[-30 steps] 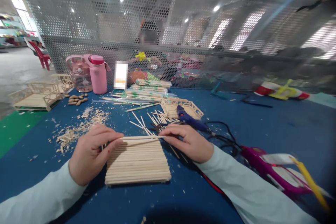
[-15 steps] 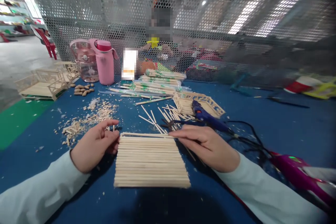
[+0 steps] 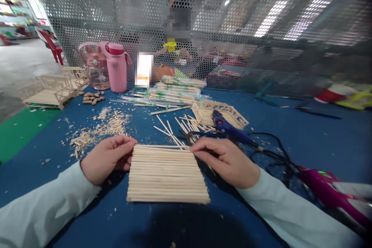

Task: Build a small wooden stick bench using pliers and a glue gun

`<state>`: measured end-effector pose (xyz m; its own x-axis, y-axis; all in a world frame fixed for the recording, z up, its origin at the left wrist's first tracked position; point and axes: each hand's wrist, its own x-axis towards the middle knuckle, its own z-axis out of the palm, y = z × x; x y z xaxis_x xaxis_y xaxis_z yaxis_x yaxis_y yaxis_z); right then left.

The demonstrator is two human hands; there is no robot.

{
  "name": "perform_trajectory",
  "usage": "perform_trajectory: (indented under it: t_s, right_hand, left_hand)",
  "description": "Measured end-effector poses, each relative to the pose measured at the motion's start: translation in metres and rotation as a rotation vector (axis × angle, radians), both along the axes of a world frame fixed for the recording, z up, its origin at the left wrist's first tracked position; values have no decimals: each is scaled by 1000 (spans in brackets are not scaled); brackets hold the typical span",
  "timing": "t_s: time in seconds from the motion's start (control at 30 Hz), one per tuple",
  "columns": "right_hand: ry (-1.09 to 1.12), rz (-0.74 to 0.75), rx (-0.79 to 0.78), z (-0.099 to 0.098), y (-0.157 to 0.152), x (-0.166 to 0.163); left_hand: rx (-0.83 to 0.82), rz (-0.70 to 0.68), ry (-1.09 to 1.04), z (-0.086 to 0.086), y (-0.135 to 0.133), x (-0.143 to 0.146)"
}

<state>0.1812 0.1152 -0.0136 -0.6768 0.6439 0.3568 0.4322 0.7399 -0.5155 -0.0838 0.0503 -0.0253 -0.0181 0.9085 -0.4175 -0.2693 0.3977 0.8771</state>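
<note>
A flat panel of wooden sticks laid side by side [image 3: 167,174] rests on the blue tabletop in front of me. Along its far edge runs a single wooden stick [image 3: 162,147]. My left hand [image 3: 109,158] pinches the left end of that stick at the panel's far left corner. At the far right corner, the thumb and fingers of my right hand [image 3: 228,161] close on the stick's other end. Pliers [image 3: 188,135] lie just beyond my right hand, beside a blue glue gun [image 3: 229,130]. Loose sticks [image 3: 171,131] are scattered behind the panel.
Stick offcuts [image 3: 101,130] and peanuts [image 3: 92,97] lie to the left. Farther back stand a pink bottle [image 3: 117,69], bagged sticks [image 3: 177,91] and stick-built models [image 3: 48,89]. A magenta tool [image 3: 322,186] and black cables [image 3: 279,151] occupy the right. A perforated metal screen [image 3: 232,19] bounds the back.
My left fingers have closed and moved right onto the stick's left end. My right hand has changed from extended fingers to a pinch at the other end.
</note>
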Motion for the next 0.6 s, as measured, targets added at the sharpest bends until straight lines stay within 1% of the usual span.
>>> perform_trajectory:
  t_s: [0.23, 0.33, 0.5, 0.6]
  right_hand:
    - [-58, -17, 13, 10, -2, -3]
    - [-54, -22, 31, 8, 0, -3]
    - [-59, -3, 50, 5, 1, -2]
    - [-57, -33, 19, 5, -1, -3]
  left_hand:
    - [-5, -15, 28, -1, 0, -2]
    - [-3, -24, 43, -1, 0, -2]
    - [-22, 0, 35, 0, 0, 0]
    - [-50, 15, 30, 1, -2, 0]
